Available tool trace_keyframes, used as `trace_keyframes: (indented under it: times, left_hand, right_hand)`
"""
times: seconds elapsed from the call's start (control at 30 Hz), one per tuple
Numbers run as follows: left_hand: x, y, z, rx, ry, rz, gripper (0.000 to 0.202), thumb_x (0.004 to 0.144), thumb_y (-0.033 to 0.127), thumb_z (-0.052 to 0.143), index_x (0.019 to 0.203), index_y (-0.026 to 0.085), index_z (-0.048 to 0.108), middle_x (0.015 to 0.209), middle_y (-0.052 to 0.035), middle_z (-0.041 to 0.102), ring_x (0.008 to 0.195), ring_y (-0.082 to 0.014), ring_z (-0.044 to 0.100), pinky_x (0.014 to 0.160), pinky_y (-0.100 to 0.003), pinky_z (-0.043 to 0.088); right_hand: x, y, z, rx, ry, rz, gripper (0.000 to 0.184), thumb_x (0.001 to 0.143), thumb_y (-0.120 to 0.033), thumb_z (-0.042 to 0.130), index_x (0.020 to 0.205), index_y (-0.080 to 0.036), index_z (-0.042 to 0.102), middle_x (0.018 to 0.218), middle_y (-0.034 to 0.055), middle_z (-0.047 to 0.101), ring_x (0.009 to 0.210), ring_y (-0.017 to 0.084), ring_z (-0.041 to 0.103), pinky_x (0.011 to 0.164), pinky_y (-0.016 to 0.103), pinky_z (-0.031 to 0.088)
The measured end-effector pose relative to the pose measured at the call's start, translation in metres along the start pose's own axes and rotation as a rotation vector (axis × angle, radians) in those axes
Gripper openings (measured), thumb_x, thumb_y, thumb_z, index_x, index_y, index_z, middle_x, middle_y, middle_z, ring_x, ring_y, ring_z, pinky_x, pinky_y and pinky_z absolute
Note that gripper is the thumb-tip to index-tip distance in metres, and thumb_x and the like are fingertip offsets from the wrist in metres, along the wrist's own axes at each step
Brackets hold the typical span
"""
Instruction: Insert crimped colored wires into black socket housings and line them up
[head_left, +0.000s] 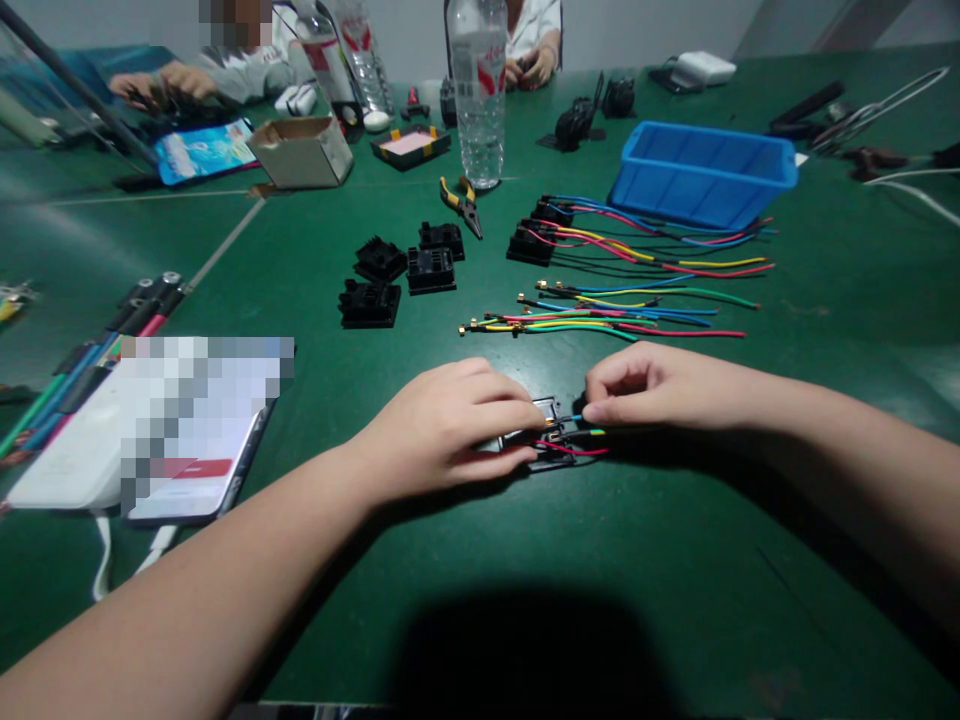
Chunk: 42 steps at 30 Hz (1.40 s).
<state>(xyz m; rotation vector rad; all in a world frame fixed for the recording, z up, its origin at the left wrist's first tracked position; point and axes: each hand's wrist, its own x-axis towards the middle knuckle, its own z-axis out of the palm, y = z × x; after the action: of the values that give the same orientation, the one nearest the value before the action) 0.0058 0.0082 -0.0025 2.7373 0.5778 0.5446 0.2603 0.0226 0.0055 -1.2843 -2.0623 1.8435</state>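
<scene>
My left hand lies on the green table with its fingers closed on a black plastic connector housing. My right hand pinches a thin coloured wire at the housing's right side. Red, blue and yellow wire ends stick out of the housing. Just beyond my hands lie loose coloured wires with metal terminals. Several empty black housings sit further back to the left.
A phone on a white power bank lies at left beside pens. Wired housings, a blue bin, pliers, a water bottle and a cardboard box stand further back. Other people's hands work at the far edge.
</scene>
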Motion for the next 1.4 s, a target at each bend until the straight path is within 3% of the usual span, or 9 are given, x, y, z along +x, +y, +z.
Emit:
trace_keyframes:
  times: [0.87,1.4]
  left_hand:
    - [-0.0001,-0.0001,-0.0003,-0.027,-0.009,-0.03,0.021,0.091,0.031,0.057,0.106,0.019,0.067,0.104,-0.007,0.071,0.088,-0.0167,0.061,0.079,-0.029,0.047]
    - [0.0013,-0.0006,-0.0023,-0.111,-0.002,-0.025,0.022,0.09,0.029,0.06,0.106,0.015,0.067,0.105,-0.0075,0.071,0.093,-0.0177,0.061,0.084,-0.031,0.047]
  right_hand:
    - [0.0001,0.0007,-0.0003,-0.014,0.003,0.003,0.036,0.076,-0.05,0.066,0.065,-0.016,0.06,0.058,-0.0032,0.046,0.054,0.009,0.037,0.049,0.023,0.027]
    - [-0.0005,-0.0003,0.0003,-0.016,0.003,-0.012,0.03,0.078,-0.043,0.065,0.065,-0.016,0.059,0.059,-0.0039,0.045,0.054,0.008,0.036,0.05,0.023,0.027]
